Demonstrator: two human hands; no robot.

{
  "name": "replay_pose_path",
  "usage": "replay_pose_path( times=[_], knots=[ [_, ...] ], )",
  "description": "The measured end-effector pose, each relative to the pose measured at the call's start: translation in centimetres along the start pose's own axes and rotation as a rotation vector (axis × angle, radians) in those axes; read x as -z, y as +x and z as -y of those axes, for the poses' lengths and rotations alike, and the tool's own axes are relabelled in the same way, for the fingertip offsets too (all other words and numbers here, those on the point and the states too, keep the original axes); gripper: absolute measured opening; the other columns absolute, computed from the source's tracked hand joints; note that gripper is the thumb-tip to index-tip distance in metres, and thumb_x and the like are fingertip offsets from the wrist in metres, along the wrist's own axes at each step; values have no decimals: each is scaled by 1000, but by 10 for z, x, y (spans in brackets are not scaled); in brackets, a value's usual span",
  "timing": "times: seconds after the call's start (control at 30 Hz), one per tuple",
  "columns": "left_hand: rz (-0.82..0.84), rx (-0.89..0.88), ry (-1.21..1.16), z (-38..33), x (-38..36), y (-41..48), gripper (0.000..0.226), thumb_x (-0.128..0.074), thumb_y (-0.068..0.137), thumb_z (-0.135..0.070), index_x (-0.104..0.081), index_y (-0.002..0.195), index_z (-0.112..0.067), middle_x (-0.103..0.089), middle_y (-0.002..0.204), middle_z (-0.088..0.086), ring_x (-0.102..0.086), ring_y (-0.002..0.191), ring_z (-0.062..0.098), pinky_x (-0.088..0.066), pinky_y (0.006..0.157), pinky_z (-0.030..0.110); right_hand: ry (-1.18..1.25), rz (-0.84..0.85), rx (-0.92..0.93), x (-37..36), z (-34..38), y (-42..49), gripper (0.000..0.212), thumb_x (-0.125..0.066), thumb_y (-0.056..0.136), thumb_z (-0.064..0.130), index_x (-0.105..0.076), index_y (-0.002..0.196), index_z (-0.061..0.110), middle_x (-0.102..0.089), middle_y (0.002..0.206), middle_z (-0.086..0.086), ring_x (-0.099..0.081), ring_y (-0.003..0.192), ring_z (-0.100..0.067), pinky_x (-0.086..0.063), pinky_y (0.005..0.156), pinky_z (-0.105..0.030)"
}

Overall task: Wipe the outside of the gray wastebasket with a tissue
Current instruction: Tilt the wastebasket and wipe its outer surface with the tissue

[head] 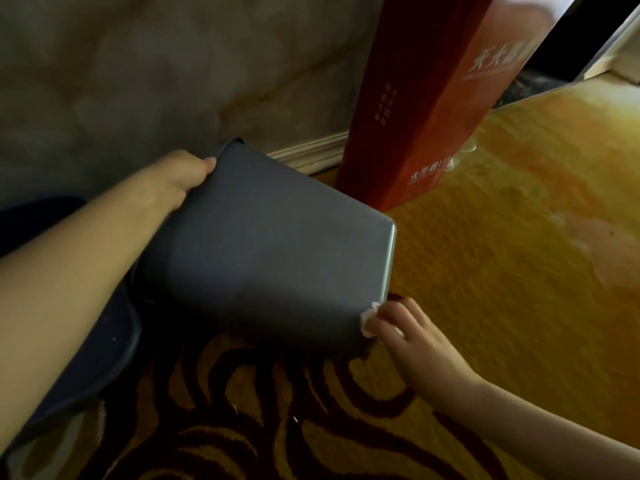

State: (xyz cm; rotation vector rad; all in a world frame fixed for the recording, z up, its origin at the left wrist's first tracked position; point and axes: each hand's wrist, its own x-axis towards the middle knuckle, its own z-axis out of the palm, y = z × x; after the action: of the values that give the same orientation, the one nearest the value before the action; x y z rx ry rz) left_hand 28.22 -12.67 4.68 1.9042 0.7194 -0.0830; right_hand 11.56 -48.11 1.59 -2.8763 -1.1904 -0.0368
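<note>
The gray wastebasket point(263, 247) is tipped on its side over the patterned carpet, its base end pointing right. My left hand point(176, 178) grips the basket's upper left edge, thumb on the outside. A small wad of white tissue point(370, 320) is pressed against the basket's lower right corner by my right hand point(412, 337), whose fingers are closed on it. The basket's opening faces away to the left and is hidden.
A tall red carton point(426, 109) with white lettering stands just behind the basket against the beige wall point(138, 71) and skirting. A dark round object point(104, 358) lies under my left forearm. Orange and dark-striped carpet point(519, 254) spreads to the right and front.
</note>
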Motion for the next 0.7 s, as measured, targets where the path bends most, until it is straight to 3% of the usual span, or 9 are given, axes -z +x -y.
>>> replay_pose_path(
  times=[0.1,0.17,0.23,0.3,0.33,0.43,0.57,0.7],
  knots=[
    [-11,-40,-30,3,5,-13,49,-49,93,-34,-52,126,1,-53,132,16,-51,118,32,-39,103,45,24,90,-70,6,-18,-24,62,-85,56,12,-54,108,28,-59,104,6,-59,89,-9,-52,67,-14],
    [-11,-104,-75,-4,4,-25,43,-49,92,-33,-58,120,-1,-59,123,13,-55,113,30,-42,100,40,77,-56,-134,12,-21,-14,52,-80,65,9,-53,106,26,-58,103,4,-58,90,-11,-53,69,-18],
    [-71,-199,-130,-11,7,-39,30,-49,93,-31,-66,96,-7,-64,96,6,-59,96,22,-44,87,28,205,-271,-139,19,-7,16,33,-65,77,11,-52,105,22,-56,105,1,-56,91,-13,-52,74,-21],
    [-102,-273,-201,-18,8,-57,30,-47,94,-30,-58,69,-18,-57,76,-1,-56,76,14,-42,74,25,314,-467,-153,23,17,58,19,-56,84,14,-53,102,19,-55,104,-1,-53,93,-12,-46,79,-19],
    [-117,-306,-231,-20,9,-61,32,-46,94,-31,-51,64,-20,-55,76,1,-52,73,15,-40,70,26,360,-547,-175,23,29,80,16,-55,85,13,-53,100,17,-54,103,-2,-51,93,-11,-44,79,-18],
    [-201,-357,-253,-19,11,-73,27,-42,95,-32,-46,71,-20,-43,80,7,-42,76,16,-32,65,28,435,-680,-278,23,56,135,12,-59,85,4,-56,96,9,-56,99,-9,-50,90,-17,-43,77,-21],
    [-327,-364,-311,0,6,-82,28,-39,96,-32,-50,76,-14,-45,78,8,-42,72,16,-32,66,29,355,-742,-389,9,40,152,15,-61,80,-1,-56,92,7,-55,96,-11,-49,87,-22,-44,76,-28],
    [-409,-394,-307,30,-1,-90,36,-39,97,-27,-44,64,-16,-41,63,-2,-36,59,8,-27,58,26,472,-710,-786,-15,-11,120,18,-56,85,0,-56,102,6,-54,107,-15,-50,101,-29,-43,83,-34]
  ],
)
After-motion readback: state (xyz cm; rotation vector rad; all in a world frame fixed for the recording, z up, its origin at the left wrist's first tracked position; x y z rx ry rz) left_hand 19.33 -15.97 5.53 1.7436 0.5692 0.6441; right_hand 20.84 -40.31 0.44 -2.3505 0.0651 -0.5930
